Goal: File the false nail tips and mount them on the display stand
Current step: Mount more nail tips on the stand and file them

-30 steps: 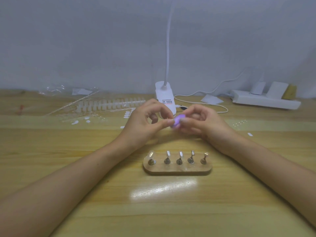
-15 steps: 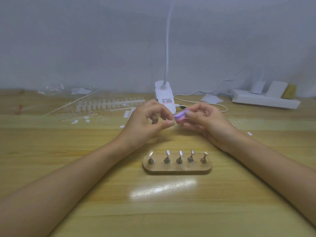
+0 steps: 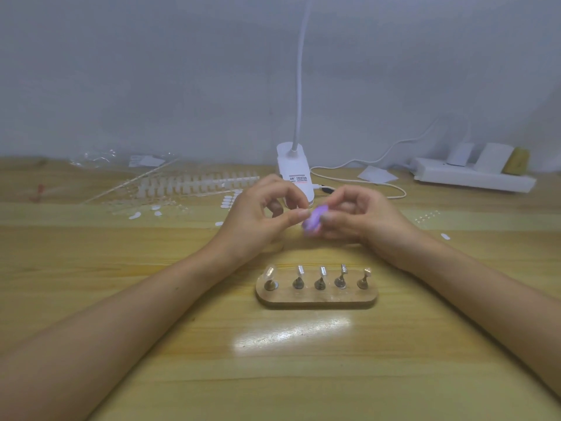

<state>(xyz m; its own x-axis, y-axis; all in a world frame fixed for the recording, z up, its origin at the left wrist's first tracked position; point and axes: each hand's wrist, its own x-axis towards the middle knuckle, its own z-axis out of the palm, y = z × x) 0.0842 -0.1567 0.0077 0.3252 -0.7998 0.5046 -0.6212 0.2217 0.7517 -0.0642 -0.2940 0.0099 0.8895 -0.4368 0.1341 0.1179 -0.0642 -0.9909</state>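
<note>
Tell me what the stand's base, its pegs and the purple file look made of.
Base: wood, by its brown grain and matte, rounded edge. Pegs: metal, likely brass-toned; they glint under the light. File in the right hand: probably foam or coated grit, soft matte lilac, though blurred.

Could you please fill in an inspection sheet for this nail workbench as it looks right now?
Surface: wooden table, with lamp glare in front of the stand.
Job's things: display stand has five pegs; a clear nail tip sits on the leftmost one, the other four are bare. Strips of nail tips lie at the back left.
Clutter: loose white pieces and clear packaging.
Grips: right hand holds a purple file; left hand pinches something too small to make out.
Cables: white cable trails from the lamp base.
Surroundings: power strip at the back right, plain wall.
</note>
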